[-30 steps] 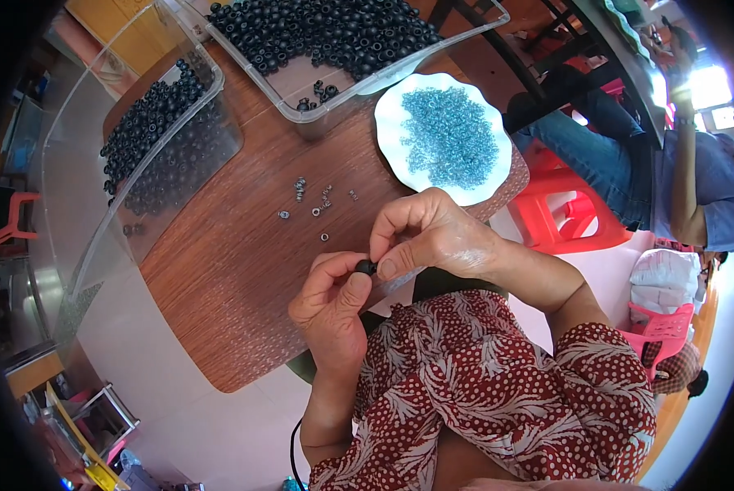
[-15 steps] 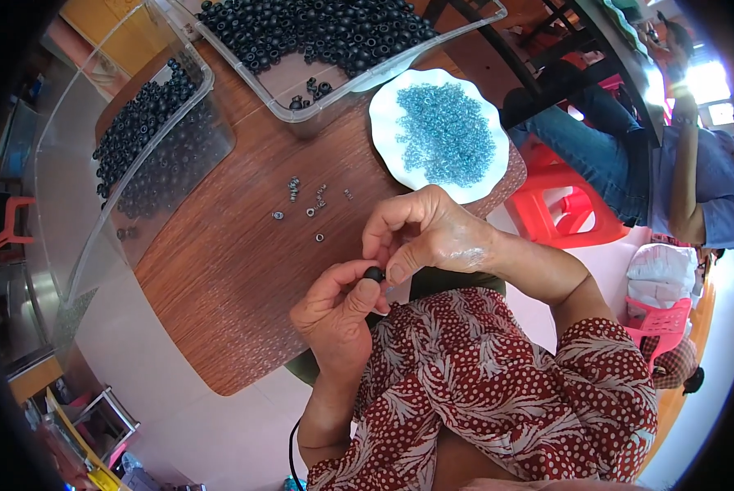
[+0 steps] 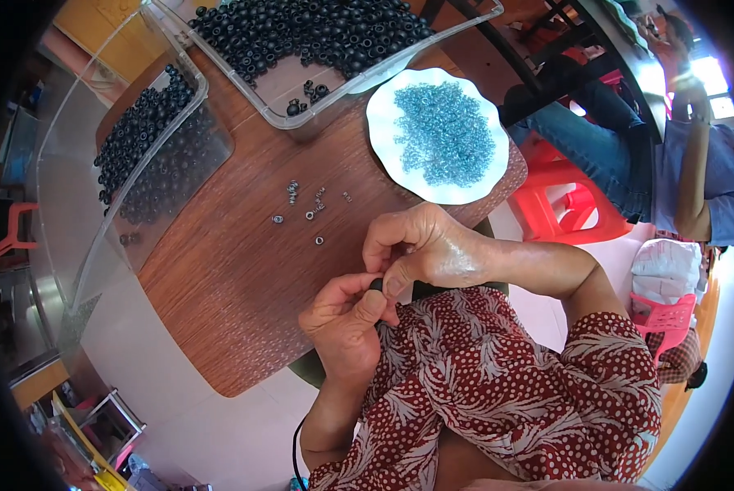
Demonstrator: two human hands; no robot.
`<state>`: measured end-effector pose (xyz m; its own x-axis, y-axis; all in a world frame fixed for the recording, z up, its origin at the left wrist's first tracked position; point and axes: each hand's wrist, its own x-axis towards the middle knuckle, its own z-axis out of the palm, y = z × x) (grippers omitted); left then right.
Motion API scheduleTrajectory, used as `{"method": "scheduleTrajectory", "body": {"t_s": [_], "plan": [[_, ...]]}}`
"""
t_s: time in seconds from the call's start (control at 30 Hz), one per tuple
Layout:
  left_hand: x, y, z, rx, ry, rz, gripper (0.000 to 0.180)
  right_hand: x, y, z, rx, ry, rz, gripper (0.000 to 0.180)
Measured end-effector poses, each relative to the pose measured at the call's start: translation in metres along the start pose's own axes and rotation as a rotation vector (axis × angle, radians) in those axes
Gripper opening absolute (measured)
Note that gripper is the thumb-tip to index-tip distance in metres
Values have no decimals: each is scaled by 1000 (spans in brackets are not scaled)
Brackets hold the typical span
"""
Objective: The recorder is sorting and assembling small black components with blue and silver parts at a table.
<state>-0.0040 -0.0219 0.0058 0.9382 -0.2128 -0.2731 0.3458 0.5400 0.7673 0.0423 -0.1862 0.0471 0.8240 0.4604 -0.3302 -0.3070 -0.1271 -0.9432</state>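
Left hand (image 3: 346,335): thumb and index pinching one black round bead (image 3: 377,285), held off the near edge of the wood-grain table (image 3: 219,315), just above my lap. Right hand (image 3: 436,245): thumb and fingertips bunched close against the bead's right side. Can't tell what, if anything, sits between those tips; the knuckles hide it.

Containers:
- Clear plastic bin (image 3: 281,123), far side of the table: black beads (image 3: 326,33) heaped across the far part. Near corner mostly bare floor, with a small loose cluster (image 3: 308,98) on it.
- Clear plastic tub (image 3: 199,96), to my left: more of the same kind, black barrel beads (image 3: 142,123), piled at its table end. Some show through the wall; a couple sit apart from the heap, low down.
- White scalloped plate (image 3: 383,135), right of the bin and just beside it: translucent blue seed beads (image 3: 448,135) spread over the middle, rim clean all round.

Loose on the table between the containers and my hands: small grey ring beads (image 3: 292,194), some stacked in short rows, a few single. Neither hand touches them.

Off to the right: white bag (image 3: 668,270) by a pink plastic chair (image 3: 665,319). Can't see into it.
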Motion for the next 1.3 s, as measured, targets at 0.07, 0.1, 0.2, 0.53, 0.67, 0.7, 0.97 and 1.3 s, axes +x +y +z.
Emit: {"method": "scheduleTrajectory", "body": {"t_s": [0.07, 0.1, 0.2, 0.53, 0.67, 0.7, 0.97, 1.3], "plan": [[-2, 4, -2, 4, -16, -29, 24, -2, -5, 2, -35, 1, -33, 16], [2, 7, -3, 6, -38, -51, 25, -1, -6, 0, -8, -11, 22, 16], [2, 18, 0, 11, -27, -45, 24, 2, -12, -1, 66, -20, 7, 15], [24, 120, 6, 282, 218, 532, 16, -7, -51, -18, -243, 190, -492, 14], [64, 160, 2, 547, 354, 834, 18, -10, -70, -42, -378, 347, -645, 8], [74, 169, -5, 695, 431, 895, 19, -9, -75, -47, -419, 387, -653, 8], [108, 179, -17, 1421, 639, 1058, 35, 50, -114, -105, -707, 518, -568, 11], [82, 62, -5, 835, 217, 614, 20, 186, -91, -142, -1483, 152, -516, 8]]}}
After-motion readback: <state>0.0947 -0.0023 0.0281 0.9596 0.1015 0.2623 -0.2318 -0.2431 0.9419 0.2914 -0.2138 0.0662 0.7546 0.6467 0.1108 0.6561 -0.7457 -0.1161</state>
